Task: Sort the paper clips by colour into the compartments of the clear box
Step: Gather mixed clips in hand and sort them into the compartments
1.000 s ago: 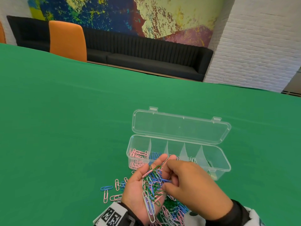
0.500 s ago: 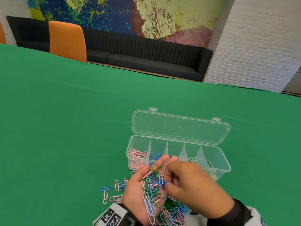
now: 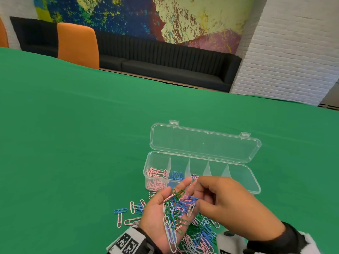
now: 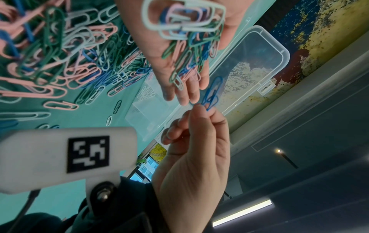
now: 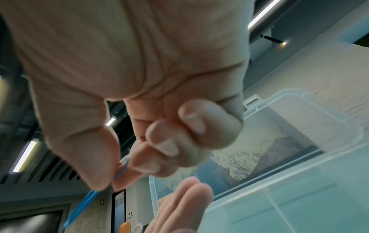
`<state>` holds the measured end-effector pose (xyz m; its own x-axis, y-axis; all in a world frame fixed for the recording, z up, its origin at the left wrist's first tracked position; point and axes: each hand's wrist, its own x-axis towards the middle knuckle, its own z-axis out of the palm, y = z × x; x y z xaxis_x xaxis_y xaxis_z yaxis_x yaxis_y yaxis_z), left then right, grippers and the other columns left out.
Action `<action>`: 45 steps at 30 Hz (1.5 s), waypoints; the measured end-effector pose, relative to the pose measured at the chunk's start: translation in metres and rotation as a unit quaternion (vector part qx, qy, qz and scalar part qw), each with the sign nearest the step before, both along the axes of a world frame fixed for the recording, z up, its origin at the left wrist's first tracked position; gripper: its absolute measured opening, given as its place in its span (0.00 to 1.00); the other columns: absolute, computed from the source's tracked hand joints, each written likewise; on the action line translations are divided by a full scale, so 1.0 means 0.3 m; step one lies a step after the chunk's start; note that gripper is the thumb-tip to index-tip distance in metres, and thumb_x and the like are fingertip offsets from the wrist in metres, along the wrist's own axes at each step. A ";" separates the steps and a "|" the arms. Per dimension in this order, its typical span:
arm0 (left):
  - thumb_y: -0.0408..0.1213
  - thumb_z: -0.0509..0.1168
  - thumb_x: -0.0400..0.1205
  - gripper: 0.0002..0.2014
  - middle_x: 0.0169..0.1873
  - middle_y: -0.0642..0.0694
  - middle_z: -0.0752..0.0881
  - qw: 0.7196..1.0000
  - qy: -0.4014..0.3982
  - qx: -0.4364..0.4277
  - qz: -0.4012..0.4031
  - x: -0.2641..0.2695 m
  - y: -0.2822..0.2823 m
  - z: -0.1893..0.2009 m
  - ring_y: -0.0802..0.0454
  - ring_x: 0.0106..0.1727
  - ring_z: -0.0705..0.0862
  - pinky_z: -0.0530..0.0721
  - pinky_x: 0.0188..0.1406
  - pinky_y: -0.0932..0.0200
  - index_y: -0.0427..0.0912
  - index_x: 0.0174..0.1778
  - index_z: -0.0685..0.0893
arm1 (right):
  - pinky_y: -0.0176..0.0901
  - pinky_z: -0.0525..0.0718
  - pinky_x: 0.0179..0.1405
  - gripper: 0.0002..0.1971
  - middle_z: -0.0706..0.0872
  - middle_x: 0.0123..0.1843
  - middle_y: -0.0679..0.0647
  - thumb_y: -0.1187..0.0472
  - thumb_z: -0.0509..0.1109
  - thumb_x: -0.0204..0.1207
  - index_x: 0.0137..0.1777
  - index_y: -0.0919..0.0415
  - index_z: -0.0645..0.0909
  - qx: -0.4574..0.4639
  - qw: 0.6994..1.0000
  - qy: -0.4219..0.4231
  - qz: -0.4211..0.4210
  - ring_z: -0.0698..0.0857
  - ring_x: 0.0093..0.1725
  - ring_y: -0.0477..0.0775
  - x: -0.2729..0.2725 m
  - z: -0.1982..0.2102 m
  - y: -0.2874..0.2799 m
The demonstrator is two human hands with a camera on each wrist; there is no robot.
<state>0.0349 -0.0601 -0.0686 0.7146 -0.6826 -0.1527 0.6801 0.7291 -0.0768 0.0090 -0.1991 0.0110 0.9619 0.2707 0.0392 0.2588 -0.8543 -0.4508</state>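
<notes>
My left hand [image 3: 156, 211] lies palm up just in front of the clear box [image 3: 255, 182] and carries a heap of mixed paper clips [image 3: 174, 208] on straight fingers. To its right, my right hand [image 3: 231, 204] pinches one blue clip [image 4: 212, 93] between thumb and forefinger, at the left hand's fingertips. The same blue clip [image 5: 83, 203] sticks out below the thumb in the right wrist view. The box stands with its lid [image 3: 203, 143] folded back. Pink clips [image 3: 156, 174] fill its leftmost compartment and blue clips [image 3: 176, 176] lie in the one beside it.
A loose pile of clips [image 3: 200, 233] covers the green table [image 3: 73, 143] under and before my hands, and a few stray clips [image 3: 128, 215] lie to the left. An orange chair [image 3: 78, 44] and a black sofa [image 3: 165, 57] stand beyond the far edge.
My right fingers, which were picking in the heap on the left palm, have drawn a blue clip out of it. The left hand has barely moved.
</notes>
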 end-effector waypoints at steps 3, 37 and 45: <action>0.37 0.53 0.76 0.24 0.59 0.24 0.82 1.000 0.004 0.009 -0.001 -0.006 -0.011 0.000 0.28 0.51 0.86 0.78 0.49 0.35 0.20 0.53 0.85 | 0.30 0.69 0.28 0.06 0.77 0.24 0.45 0.62 0.68 0.70 0.34 0.51 0.77 0.045 0.999 0.014 -0.005 0.74 0.26 0.41 0.003 -0.006 -0.006; 0.37 0.52 0.77 0.21 0.53 0.25 0.86 0.995 0.036 0.092 0.033 -0.014 -0.016 0.000 0.33 0.47 0.87 0.78 0.46 0.33 0.24 0.50 0.84 | 0.29 0.69 0.29 0.10 0.79 0.25 0.34 0.60 0.70 0.72 0.34 0.45 0.77 0.052 0.998 0.029 -0.032 0.76 0.27 0.39 -0.011 -0.015 0.001; 0.37 0.52 0.75 0.24 0.48 0.23 0.86 0.998 0.015 0.039 0.038 -0.029 -0.016 0.032 0.28 0.42 0.88 0.86 0.34 0.35 0.19 0.54 0.82 | 0.28 0.68 0.31 0.05 0.74 0.28 0.42 0.54 0.69 0.73 0.47 0.48 0.78 -0.039 0.998 -0.028 -0.044 0.74 0.31 0.38 -0.003 -0.057 0.041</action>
<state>0.0263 -0.0650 -0.0592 0.7579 -0.6122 -0.2253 0.6213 0.7827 -0.0365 0.0081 -0.1868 -0.0060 0.9789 0.1902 0.0749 0.2044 -0.9064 -0.3696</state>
